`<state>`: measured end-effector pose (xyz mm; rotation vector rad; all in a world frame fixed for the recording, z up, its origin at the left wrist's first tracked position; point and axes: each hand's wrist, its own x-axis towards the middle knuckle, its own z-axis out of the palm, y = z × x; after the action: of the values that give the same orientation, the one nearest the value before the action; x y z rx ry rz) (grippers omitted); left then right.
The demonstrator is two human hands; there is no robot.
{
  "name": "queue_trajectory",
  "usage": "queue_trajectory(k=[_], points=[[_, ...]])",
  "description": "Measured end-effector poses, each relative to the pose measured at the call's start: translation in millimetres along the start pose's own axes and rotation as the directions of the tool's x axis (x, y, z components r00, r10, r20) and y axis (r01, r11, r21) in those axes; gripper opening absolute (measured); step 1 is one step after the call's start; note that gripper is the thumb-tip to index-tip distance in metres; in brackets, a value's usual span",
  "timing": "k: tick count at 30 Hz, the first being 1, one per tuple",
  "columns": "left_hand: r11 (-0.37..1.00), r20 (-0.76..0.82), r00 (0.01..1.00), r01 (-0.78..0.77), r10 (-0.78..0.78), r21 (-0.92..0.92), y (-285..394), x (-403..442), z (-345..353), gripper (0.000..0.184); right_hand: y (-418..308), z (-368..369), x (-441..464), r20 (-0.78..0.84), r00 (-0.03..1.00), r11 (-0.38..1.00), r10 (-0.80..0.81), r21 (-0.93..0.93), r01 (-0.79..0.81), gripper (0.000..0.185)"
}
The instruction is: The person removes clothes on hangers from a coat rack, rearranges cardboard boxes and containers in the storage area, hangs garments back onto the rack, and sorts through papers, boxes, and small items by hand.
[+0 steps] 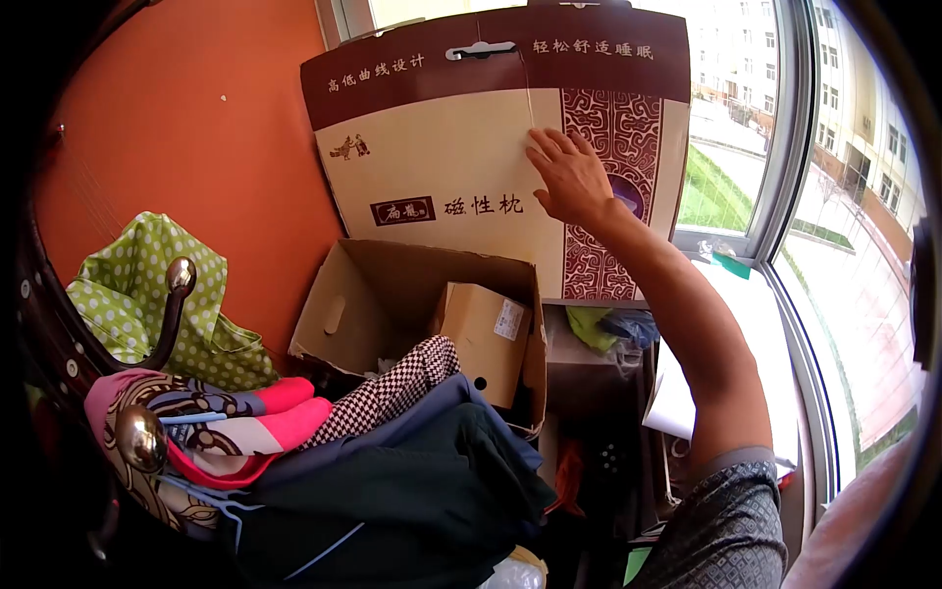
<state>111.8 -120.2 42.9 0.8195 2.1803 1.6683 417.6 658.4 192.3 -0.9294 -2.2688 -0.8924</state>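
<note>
My right hand [572,184] reaches up from the lower right, its fingers stretched out against the front of a large cardboard box [442,147]. Maroon and cream, with Chinese lettering and a patterned red panel, this box leans upright by the window and has a handle slot near its top. The hand grips nothing. Below the box stands an open brown carton [378,280] with a smaller carton [488,339] inside. My left hand does not appear.
Clothes [422,491] and a pink-patterned garment [250,422] hang on a coat rack [177,294] at lower left. A green polka-dot cloth [157,285] hangs behind. White paper [741,324] lies on the window ledge. An orange wall [216,147] bounds the left, a window [731,128] the right.
</note>
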Motion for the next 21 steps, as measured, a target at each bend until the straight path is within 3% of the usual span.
queue_trajectory(k=[1,3,5,9,13,15,16,18,21], points=[[1.000,0.017,1.000,0.012,-0.012,0.012,2.2,0.2,-0.2,0.059,1.6,-1.2,-2.2,-0.100,0.995,0.999,-0.021,0.043,0.026,0.061],[0.999,-0.013,0.999,0.053,-0.053,-0.013,6.5,5.4,0.8,0.062,1.1,-11.1,-6.3,-0.139,0.990,0.994,-0.018,0.107,0.033,0.057],[0.995,-0.062,0.994,0.084,-0.087,-0.048,10.3,5.4,2.2,0.065,-2.4,-16.8,-10.2,-0.320,0.947,0.980,-0.038,0.171,0.097,0.048],[0.991,-0.083,0.993,0.077,-0.087,-0.112,21.9,9.1,14.7,0.068,-1.0,-39.3,-17.3,-0.423,0.906,0.951,-0.021,0.270,0.148,0.046],[0.996,-0.045,0.999,-0.009,0.005,-0.087,28.4,12.9,23.8,0.067,13.0,-57.9,-18.9,-0.460,0.887,0.969,-0.048,0.193,0.152,0.054],[0.998,-0.084,0.994,0.069,-0.069,-0.002,25.2,10.5,20.7,0.067,15.7,-73.9,-17.0,-0.510,0.859,0.995,-0.053,0.045,0.089,0.068],[0.998,-0.087,0.994,0.066,-0.066,-0.004,30.2,9.4,22.3,0.067,17.6,-75.8,-13.4,-0.513,0.856,0.995,-0.054,0.044,0.090,0.068],[0.996,-0.005,1.000,-0.019,0.019,0.086,42.1,10.6,29.0,0.066,25.1,-77.8,-1.6,-0.364,0.931,0.999,0.016,0.038,-0.002,0.078],[0.991,-0.039,0.999,0.017,-0.012,0.129,36.8,8.7,20.8,0.068,26.1,-81.6,14.5,-0.254,0.964,0.996,0.078,0.061,-0.064,0.079]])
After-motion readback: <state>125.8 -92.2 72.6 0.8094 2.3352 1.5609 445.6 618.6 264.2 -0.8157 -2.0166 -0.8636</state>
